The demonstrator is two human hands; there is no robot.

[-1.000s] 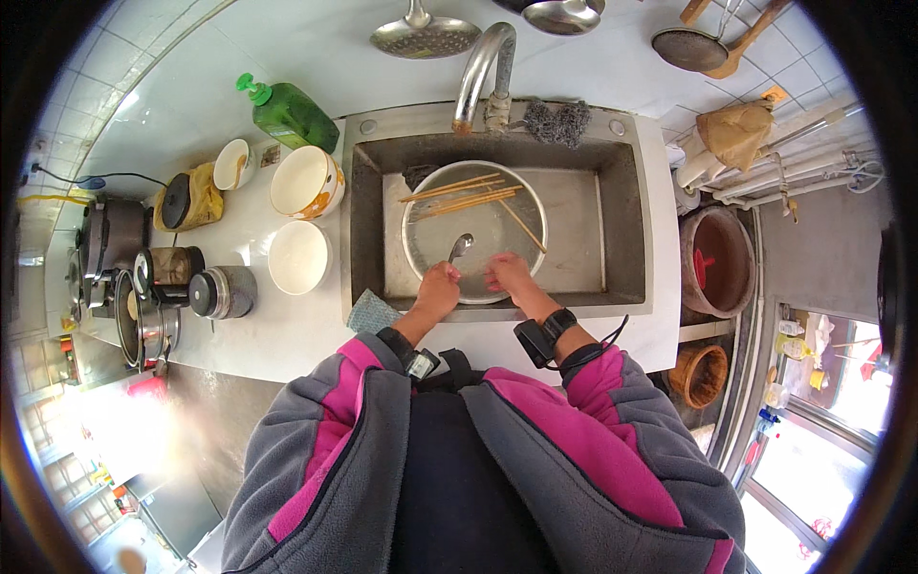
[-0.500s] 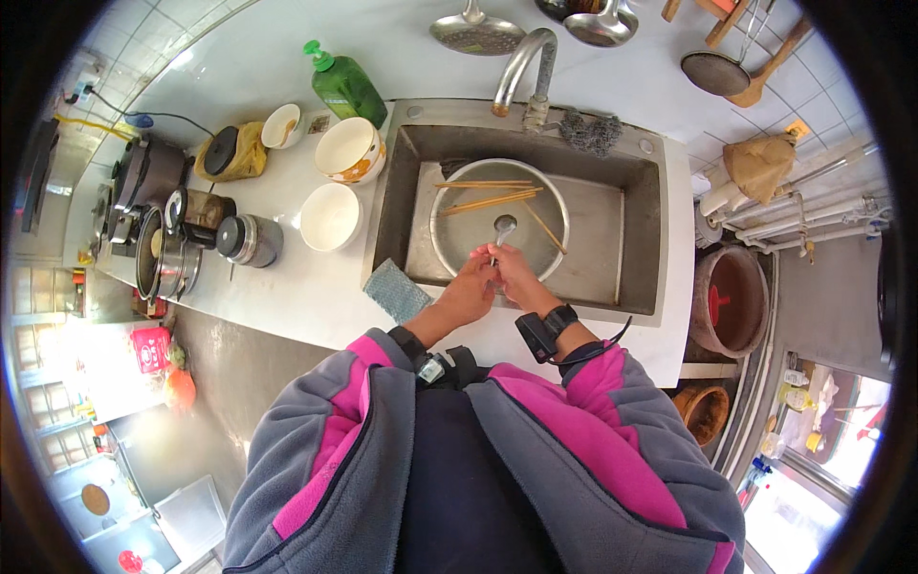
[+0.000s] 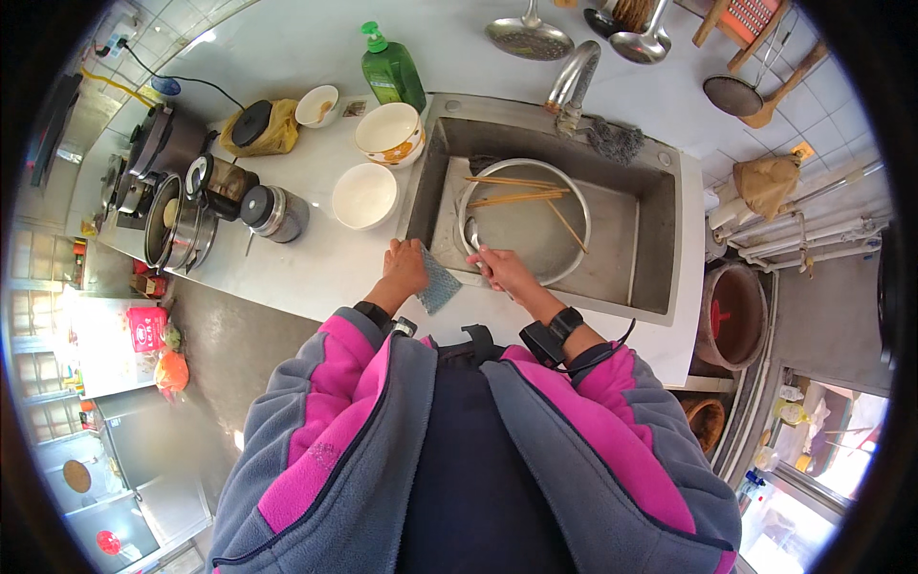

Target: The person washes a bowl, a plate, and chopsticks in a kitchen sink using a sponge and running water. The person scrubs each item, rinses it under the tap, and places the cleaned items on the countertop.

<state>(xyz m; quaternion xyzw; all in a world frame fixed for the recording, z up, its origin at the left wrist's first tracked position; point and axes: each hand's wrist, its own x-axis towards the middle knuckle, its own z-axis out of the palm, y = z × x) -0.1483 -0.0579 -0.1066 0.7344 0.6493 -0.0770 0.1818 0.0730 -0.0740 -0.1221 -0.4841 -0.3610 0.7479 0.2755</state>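
My right hand (image 3: 507,272), over the sink's near edge, is closed round a metal spoon (image 3: 472,232). The spoon's bowl points away from me, over the near-left rim of a round metal basin (image 3: 583,206). Several wooden chopsticks (image 3: 516,199) lie across that basin, some reaching its rim. At the sink's near-left corner, my left hand (image 3: 405,270) has its fingers curled on the edge of a grey-green dishcloth (image 3: 440,285), which lies on the counter. The fingertips are partly hidden.
The basin sits in a steel sink (image 3: 654,239) under a faucet (image 3: 574,77); a scouring pad (image 3: 614,142) rests behind. Left of it stand a white bowl (image 3: 364,197), a patterned bowl (image 3: 390,134), a green pump bottle (image 3: 392,75), a jar (image 3: 277,214) and pots (image 3: 182,234).
My left hand has left the spoon and moved left onto the dishcloth. My right hand, still with the spoon, has drawn slightly nearer to me. The view has shifted left.
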